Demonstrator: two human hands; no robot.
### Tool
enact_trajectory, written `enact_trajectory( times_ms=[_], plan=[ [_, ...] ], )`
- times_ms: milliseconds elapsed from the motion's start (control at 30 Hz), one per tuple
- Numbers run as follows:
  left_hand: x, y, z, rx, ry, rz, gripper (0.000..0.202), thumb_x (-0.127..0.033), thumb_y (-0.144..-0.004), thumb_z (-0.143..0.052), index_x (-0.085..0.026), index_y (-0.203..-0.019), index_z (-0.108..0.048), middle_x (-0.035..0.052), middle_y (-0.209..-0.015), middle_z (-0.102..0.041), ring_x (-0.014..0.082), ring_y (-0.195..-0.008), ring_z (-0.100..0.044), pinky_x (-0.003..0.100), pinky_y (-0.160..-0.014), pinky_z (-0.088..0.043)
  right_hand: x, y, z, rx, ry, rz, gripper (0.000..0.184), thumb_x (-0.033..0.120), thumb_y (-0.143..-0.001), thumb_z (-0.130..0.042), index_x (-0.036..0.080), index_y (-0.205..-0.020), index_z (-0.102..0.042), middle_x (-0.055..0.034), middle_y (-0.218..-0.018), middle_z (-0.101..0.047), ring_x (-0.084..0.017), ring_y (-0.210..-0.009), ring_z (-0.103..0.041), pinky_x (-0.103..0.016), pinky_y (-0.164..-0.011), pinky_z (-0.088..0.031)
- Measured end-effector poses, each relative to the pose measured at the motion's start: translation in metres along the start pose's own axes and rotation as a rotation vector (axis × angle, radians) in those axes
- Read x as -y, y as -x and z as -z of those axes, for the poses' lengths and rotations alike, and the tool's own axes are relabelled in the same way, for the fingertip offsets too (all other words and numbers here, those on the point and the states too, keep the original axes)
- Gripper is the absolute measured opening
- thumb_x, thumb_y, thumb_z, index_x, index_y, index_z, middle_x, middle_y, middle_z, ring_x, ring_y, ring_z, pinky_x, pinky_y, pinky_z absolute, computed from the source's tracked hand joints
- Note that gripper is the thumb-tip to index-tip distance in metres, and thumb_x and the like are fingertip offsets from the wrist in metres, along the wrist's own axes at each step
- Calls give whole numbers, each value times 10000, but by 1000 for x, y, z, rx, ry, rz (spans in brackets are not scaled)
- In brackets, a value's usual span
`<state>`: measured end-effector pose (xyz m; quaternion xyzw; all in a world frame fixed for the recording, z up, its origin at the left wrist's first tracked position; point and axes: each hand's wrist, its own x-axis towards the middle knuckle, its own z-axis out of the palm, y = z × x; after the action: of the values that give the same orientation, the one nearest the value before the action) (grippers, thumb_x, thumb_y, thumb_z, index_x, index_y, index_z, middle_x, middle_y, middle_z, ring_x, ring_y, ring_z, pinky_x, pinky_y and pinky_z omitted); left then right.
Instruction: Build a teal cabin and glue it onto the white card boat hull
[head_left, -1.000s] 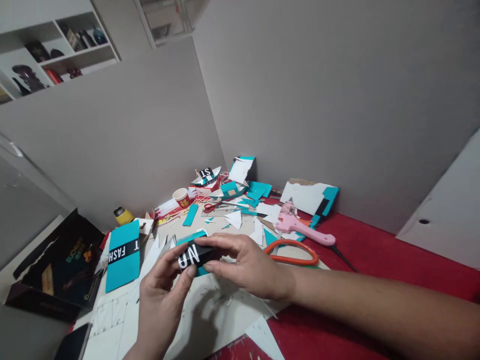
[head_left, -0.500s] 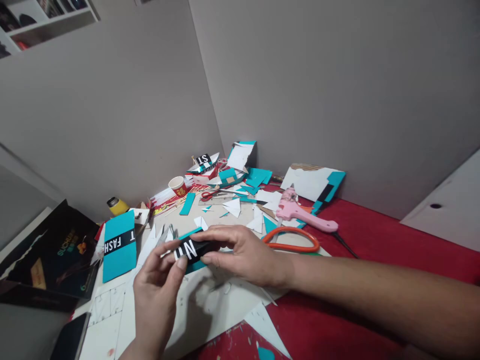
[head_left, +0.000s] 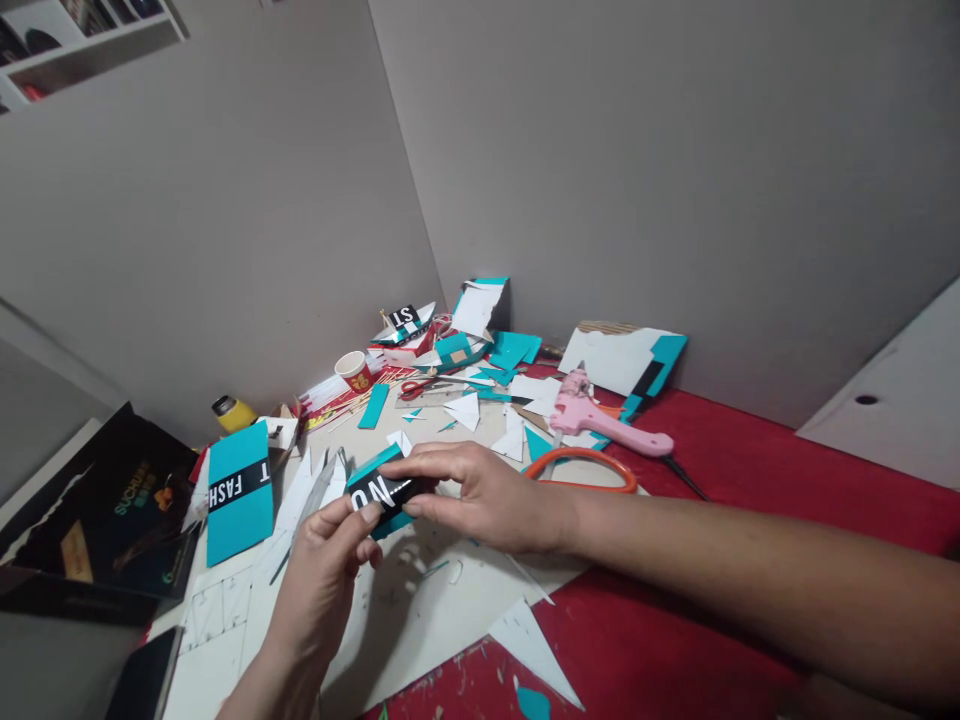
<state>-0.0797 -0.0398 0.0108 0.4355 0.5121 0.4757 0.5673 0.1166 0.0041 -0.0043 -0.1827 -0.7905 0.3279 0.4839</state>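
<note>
Triangular white offcut point(head_left: 534, 650): lying near, at the right of the left grip, on the surface point(head_left: 630, 650).
Left grip point(head_left: 324, 565): pinching the card piece's left end, thumb on top.
Teal-and-black card piece point(head_left: 379, 489): held between both grips, raised, white lettering up.
Right grip point(head_left: 484, 497): pinching its right end, thumb on the near side, fingers on the far.
Orange handle loop point(head_left: 589, 455): just beyond the right grip.
Pink glue gun point(head_left: 600, 420): farther right.
Paper cup point(head_left: 355, 371): far left, upright.
</note>
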Motion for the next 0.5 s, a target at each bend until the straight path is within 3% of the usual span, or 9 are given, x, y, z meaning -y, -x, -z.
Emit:
enact_trajectory(
  times_ms=[167,333,500],
  plan=[
    [3,0,0,-44,-68,-60,232,-306,-714,-793,-120,-633,-680,-33,-554,-464,72,-579,-392,171,-543,-378,-5,1,-2,3,50,82,319,111,-865,-585,120,-1177,-650,-94,-898,-679,-173,-799,-603,-345,-762,-508],
    [2,0,-5,-36,52,12,198,-280,-691,-807,-124,-790,-734,-12,-666,-558,64,-561,-394,181,-518,-415,-4,-1,-2,4,40,55,321,87,-844,-609,118,-1160,-659,-80,-887,-677,-162,-797,-607,-333,-776,-511],
    [-2,-2,-6,-20,155,63,192,-293,-699,-795,-162,-813,-715,2,-755,-616,89,-578,-466,202,-468,-442,0,-6,-3,62,78,68,327,73,-844,-603,113,-1165,-653,-74,-877,-673,-157,-791,-610,-320,-769,-515]
  ],
)
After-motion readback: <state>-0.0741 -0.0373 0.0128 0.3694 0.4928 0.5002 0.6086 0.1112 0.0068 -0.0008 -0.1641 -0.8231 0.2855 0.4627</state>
